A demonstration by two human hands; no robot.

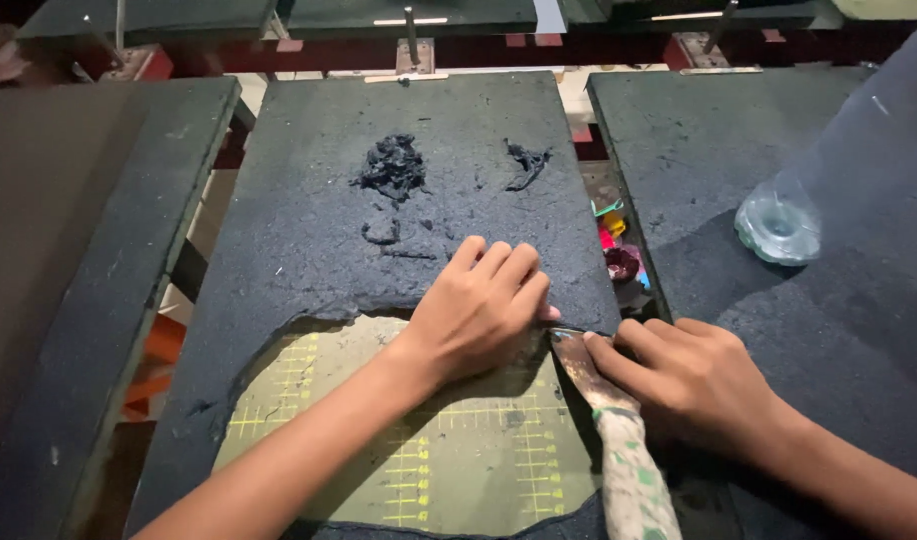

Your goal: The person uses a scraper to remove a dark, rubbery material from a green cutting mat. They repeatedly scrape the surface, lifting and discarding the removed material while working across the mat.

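Cloth-wrapped at its handle, the scraper (604,400) sits at the board's 4 o'clock, gripped by the right hand (694,380), fingers curled closed, blade tip under the dark coating (379,250). At 9 o'clock of it, the left hand (479,310) presses flat, fingers together, above the yellow-gridded board (449,450).

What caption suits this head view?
Left hand presses dark coating while right hand works a scraper under it.

Row of dark, rough-coated flat boards (99,250) mounted side by side on a red metal frame (379,50). Gaps between boards are seen, with orange framework (159,350) below left. Colourful clutter (619,250) is lodged in the right gap. Lighting is dim.
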